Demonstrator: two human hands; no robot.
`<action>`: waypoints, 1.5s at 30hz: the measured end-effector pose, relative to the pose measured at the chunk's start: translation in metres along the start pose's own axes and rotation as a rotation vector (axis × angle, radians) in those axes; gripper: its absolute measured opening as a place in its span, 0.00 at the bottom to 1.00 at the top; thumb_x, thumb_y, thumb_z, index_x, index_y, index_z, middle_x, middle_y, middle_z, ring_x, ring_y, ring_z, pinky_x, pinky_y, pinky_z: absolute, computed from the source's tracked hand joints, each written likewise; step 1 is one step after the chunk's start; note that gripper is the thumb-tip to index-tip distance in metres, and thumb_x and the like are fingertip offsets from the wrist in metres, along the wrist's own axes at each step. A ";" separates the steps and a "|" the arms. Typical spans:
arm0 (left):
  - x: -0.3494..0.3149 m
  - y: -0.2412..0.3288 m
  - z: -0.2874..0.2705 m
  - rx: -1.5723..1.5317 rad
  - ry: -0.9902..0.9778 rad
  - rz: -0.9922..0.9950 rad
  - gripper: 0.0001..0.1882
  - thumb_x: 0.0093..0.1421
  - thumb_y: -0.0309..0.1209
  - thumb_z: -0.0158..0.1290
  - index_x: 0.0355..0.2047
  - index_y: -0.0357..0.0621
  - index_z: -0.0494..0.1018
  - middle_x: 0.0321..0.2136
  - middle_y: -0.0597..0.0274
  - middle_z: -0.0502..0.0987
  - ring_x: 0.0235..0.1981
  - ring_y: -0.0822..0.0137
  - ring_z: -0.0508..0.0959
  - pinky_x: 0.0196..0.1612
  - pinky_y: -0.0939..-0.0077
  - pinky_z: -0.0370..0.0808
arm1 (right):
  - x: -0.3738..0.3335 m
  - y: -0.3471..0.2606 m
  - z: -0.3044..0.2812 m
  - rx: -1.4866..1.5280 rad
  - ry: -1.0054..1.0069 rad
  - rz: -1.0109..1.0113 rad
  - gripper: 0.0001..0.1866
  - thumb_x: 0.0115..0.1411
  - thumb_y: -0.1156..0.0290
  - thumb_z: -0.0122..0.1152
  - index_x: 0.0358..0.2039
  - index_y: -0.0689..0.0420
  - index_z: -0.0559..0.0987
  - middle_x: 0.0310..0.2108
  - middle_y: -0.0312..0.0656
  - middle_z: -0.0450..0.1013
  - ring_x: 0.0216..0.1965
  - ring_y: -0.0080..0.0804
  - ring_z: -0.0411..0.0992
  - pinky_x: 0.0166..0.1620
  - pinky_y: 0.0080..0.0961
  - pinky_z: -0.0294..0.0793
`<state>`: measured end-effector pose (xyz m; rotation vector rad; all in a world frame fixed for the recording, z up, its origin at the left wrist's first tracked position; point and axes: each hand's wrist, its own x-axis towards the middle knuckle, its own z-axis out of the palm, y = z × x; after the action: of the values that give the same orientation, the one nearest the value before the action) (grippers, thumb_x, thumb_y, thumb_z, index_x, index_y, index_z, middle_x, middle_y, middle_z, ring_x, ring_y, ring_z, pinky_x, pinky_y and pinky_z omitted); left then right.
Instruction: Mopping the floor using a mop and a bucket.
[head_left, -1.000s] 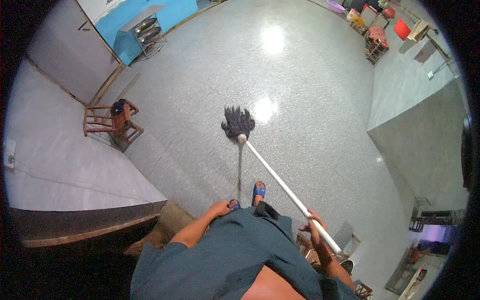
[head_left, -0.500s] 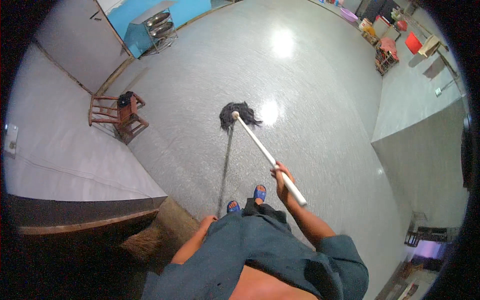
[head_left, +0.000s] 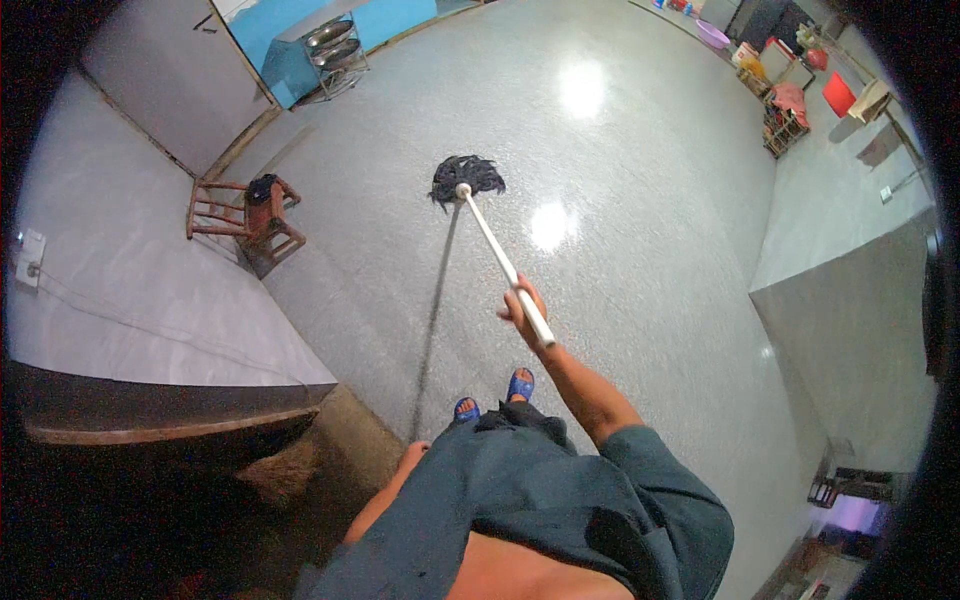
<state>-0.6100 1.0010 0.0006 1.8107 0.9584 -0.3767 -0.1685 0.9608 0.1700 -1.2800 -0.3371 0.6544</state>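
Gripping white handle [head_left: 487, 230] of black mop [head_left: 483, 176] near upper end: right hand [head_left: 524, 303], fingers wrapped round. Left hand [head_left: 414, 453] low beside dark clothing [head_left: 540, 490], mostly hidden; cannot tell if spread or closed. Mop head on grey floor [head_left: 650, 250], ahead of blue sandals [head_left: 521, 388]. Risks: single-handed hold near handle end could let mop twist; shiny floor, if wet, could cause slipping.

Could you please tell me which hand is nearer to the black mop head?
Right. The right hand grips the white handle, partway toward the mop head; the left hand is farther back, beside the dark shirt.
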 end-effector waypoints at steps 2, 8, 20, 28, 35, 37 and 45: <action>0.004 0.020 -0.010 0.096 -0.027 -0.077 0.15 0.51 0.41 0.52 0.35 0.47 0.76 0.32 0.52 0.77 0.35 0.56 0.76 0.37 0.65 0.71 | -0.061 0.004 -0.024 -0.026 -0.005 0.007 0.19 0.55 0.75 0.56 0.48 0.57 0.67 0.55 0.47 0.59 0.37 0.29 0.70 0.31 0.26 0.80; 0.041 0.123 -0.060 0.382 -0.218 -0.060 0.15 0.49 0.40 0.50 0.35 0.47 0.76 0.35 0.51 0.77 0.38 0.53 0.76 0.38 0.61 0.72 | -0.261 -0.041 -0.125 -0.348 0.029 0.020 0.13 0.57 0.79 0.49 0.44 0.58 0.67 0.59 0.52 0.55 0.29 0.29 0.73 0.32 0.24 0.76; 0.043 0.158 -0.028 0.171 -0.163 0.165 0.13 0.48 0.36 0.51 0.33 0.46 0.77 0.33 0.52 0.77 0.37 0.54 0.77 0.41 0.65 0.72 | -0.282 -0.093 -0.125 -0.080 0.382 -0.116 0.11 0.61 0.66 0.48 0.38 0.59 0.72 0.46 0.56 0.67 0.40 0.46 0.73 0.42 0.40 0.77; 0.008 0.048 -0.018 -0.015 0.115 -0.134 0.13 0.47 0.35 0.51 0.33 0.45 0.77 0.32 0.52 0.78 0.35 0.56 0.77 0.40 0.67 0.72 | -0.069 -0.013 -0.027 -0.284 0.104 -0.308 0.13 0.63 0.66 0.47 0.44 0.58 0.71 0.45 0.47 0.70 0.40 0.33 0.72 0.39 0.26 0.74; -0.037 0.033 -0.009 -0.077 0.076 -0.205 0.14 0.49 0.38 0.52 0.33 0.44 0.77 0.32 0.54 0.78 0.36 0.58 0.77 0.39 0.68 0.72 | 0.061 -0.015 0.041 -0.242 -0.018 -0.032 0.26 0.59 0.55 0.52 0.52 0.58 0.65 0.36 0.42 0.71 0.36 0.29 0.73 0.33 0.25 0.73; -0.033 0.040 -0.003 -0.004 0.082 -0.214 0.14 0.49 0.38 0.53 0.32 0.43 0.77 0.32 0.55 0.78 0.36 0.59 0.77 0.39 0.68 0.72 | 0.066 -0.010 0.045 -0.278 -0.046 -0.105 0.25 0.58 0.57 0.54 0.51 0.59 0.66 0.33 0.42 0.71 0.33 0.29 0.74 0.31 0.23 0.74; 0.015 0.024 -0.010 0.003 -0.052 -0.101 0.15 0.48 0.38 0.51 0.35 0.44 0.76 0.33 0.52 0.77 0.36 0.55 0.76 0.39 0.64 0.72 | -0.096 0.005 -0.042 -0.550 -0.073 -0.291 0.21 0.56 0.72 0.57 0.51 0.59 0.68 0.41 0.47 0.71 0.31 0.24 0.71 0.33 0.20 0.74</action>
<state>-0.5835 1.0121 0.0105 1.7510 1.0158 -0.4859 -0.2198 0.8692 0.1658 -1.6861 -0.7868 0.3672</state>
